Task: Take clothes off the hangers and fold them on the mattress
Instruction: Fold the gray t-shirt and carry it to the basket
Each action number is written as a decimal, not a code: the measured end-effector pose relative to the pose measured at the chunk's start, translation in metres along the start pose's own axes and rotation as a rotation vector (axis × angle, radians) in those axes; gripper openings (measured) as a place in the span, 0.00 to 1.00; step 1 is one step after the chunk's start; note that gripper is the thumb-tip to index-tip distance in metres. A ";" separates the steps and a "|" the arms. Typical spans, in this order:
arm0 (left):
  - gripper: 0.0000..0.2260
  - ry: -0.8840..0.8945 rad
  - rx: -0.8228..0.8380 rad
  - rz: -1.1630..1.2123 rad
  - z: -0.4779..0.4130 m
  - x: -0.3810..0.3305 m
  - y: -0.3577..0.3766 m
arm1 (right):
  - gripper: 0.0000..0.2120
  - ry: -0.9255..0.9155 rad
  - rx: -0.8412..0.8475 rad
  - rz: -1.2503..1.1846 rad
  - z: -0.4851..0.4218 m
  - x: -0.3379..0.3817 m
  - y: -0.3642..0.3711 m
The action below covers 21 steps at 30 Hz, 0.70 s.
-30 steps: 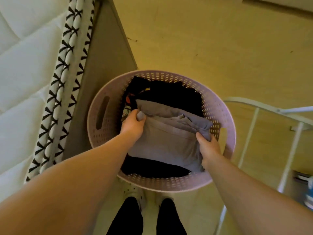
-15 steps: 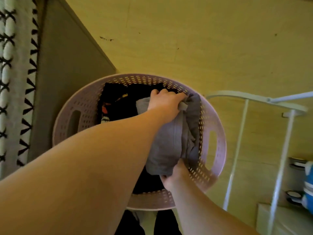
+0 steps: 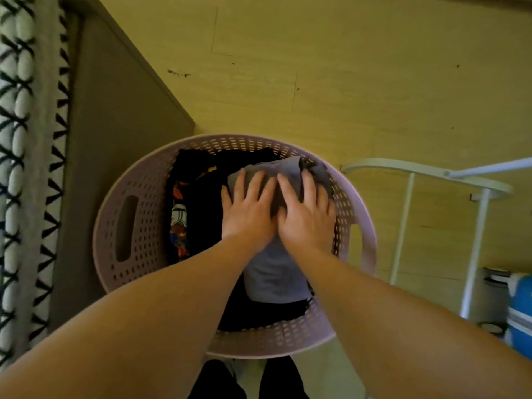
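Now, from above: the left hand (image 3: 247, 208) and right hand (image 3: 305, 214) lie flat, fingers spread, side by side, pressing a folded grey garment (image 3: 273, 272) onto dark clothes (image 3: 201, 203) inside a lilac basket (image 3: 138, 180) near the mattress (image 3: 14, 139). Likely step: packing away a folded piece. Next, lift both hands clear and fetch another item. No hangers show; the white rack (image 3: 475, 203) is cut off at right; the garment's type is unclear.
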<state>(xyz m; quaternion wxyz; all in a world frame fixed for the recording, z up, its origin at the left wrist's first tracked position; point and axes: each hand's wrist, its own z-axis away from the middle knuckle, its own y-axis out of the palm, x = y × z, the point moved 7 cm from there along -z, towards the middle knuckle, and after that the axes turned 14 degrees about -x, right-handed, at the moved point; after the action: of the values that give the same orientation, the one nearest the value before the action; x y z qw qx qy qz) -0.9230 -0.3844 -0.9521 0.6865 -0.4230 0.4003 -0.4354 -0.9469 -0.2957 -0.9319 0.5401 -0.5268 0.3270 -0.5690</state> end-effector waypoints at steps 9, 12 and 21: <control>0.38 0.185 0.015 -0.170 -0.010 0.008 0.061 | 0.28 0.042 0.107 -0.024 -0.008 -0.039 0.088; 0.37 0.176 0.010 -0.183 -0.011 0.013 0.076 | 0.28 0.028 0.047 -0.055 -0.009 -0.043 0.102; 0.35 0.116 0.077 -0.159 0.015 0.008 0.050 | 0.30 0.027 0.174 0.059 -0.008 -0.034 0.070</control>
<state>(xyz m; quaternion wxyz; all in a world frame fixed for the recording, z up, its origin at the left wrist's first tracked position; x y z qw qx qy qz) -0.8944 -0.3752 -0.9949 0.6412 -0.4008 0.3873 -0.5275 -0.9407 -0.2790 -1.0078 0.5958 -0.4602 0.2990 -0.5864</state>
